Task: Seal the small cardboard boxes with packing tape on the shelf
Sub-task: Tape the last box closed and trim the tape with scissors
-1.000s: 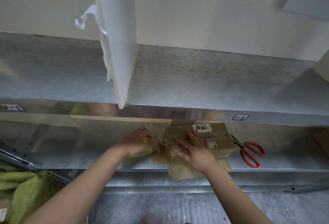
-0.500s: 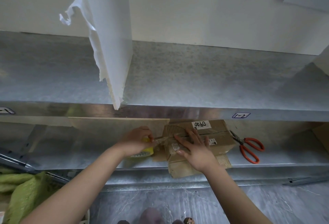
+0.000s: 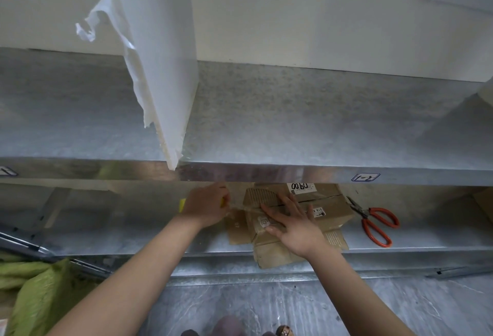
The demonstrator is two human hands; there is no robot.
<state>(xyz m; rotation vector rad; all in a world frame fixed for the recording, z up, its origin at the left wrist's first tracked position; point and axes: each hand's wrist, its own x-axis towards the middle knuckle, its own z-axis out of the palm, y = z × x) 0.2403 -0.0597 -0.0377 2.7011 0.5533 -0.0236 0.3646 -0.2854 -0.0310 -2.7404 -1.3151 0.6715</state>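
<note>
As right hand (image 3: 296,226) presses ribbed cardboard box (image 3: 330,210), left hand (image 3: 205,206) grips tape roll (image 3: 182,204).

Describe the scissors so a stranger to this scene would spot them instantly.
On the lower metal shelf, just right of the cardboard box under the right hand, lie the scissors. Their orange-red loop handles set them apart from the brown cardboard and grey metal around them.

One cardboard box (image 3: 333,211); one yellow tape roll (image 3: 182,205); one scissors (image 3: 374,222); two hands: left hand (image 3: 205,209), right hand (image 3: 296,227); two shelf labels (image 3: 365,177).
</note>
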